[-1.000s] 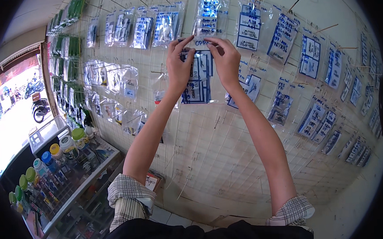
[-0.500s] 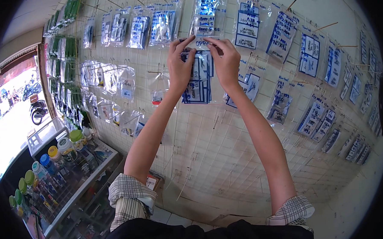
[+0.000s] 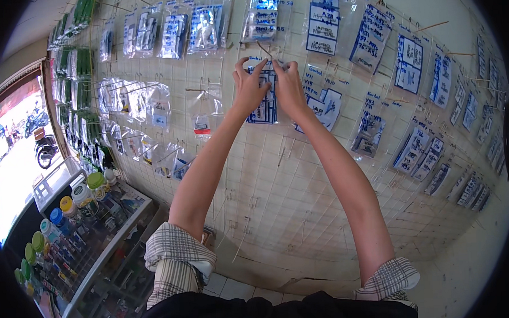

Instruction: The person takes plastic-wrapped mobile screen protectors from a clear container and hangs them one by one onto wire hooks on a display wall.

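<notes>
We see both hands raised to a wire grid (image 3: pixel 302 214) on a tiled wall, and both sit closer together than half a second ago, when they stood a little apart at the two top corners of a clear plastic packet (image 3: pixel 265 99). The left hand (image 3: pixel 250 86) now has its thumb and fingers pinched on the packet's top edge, and the right hand (image 3: pixel 287 81) pinches the same edge just beside it, so the fingertips of the two hands nearly touch. The packet hangs flat against the grid below the hands, with blue markings on a white card inside it. It is at the same place on the wall as before, under a bare metal hook (image 3: pixel 259 47) that sticks out of the grid just above the fingers.

Around it we see many more clear packets (image 3: pixel 324 28) hung in rows on hooks, most with blue writing. To the left a small bag with a red strip (image 3: pixel 201 125) hangs alone. At the lower left stands a glass counter (image 3: pixel 108 250) with a row of jars with coloured lids (image 3: pixel 69 208) on it. Both rolled checked sleeves (image 3: pixel 174 265) show at the bottom edge.
</notes>
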`<state>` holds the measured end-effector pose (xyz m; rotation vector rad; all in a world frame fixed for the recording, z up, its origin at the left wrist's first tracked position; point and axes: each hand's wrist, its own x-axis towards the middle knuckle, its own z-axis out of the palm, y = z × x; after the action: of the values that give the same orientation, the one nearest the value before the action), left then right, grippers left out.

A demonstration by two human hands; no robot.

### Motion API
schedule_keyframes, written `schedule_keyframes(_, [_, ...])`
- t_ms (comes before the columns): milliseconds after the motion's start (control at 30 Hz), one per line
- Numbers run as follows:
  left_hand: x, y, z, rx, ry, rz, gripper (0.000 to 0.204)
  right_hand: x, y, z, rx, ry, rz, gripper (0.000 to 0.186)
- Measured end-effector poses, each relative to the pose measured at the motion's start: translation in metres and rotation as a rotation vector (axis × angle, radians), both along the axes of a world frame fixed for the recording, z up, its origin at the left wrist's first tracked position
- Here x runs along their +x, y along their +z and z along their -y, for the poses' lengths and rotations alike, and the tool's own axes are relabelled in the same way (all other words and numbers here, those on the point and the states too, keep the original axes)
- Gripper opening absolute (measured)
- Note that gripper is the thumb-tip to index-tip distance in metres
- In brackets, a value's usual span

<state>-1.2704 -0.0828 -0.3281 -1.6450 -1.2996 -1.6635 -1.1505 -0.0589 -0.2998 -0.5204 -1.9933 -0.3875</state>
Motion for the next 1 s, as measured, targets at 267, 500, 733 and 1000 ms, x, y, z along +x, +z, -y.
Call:
schedule_keyframes(267, [0.004, -0.015, -0.009, -0.041, 0.09, 0.02, 0.071, 0.005, -0.009, -0.004, -0.078, -0.005, 0.068, 0.063])
schedule_keyframes(500, [0.03, -0.038, 0.069, 0.139, -0.199, 0.169, 0.04, 0.076, -0.027, 0.087, -0.055, 0.078, 0.197, 0.046])
schedule_keyframes(733, [0.122, -0.119, 0.185, 0.238, -0.657, 0.454, 0.016, 0.242, -0.066, 0.217, -0.36, -0.025, 0.105, 0.028])
schedule_keyframes(1000, [0.291, -0.22, 0.18, 0.059, -1.227, 0.305, 0.008, 0.467, -0.219, 0.298, -0.434, -0.769, -0.592, 0.017])
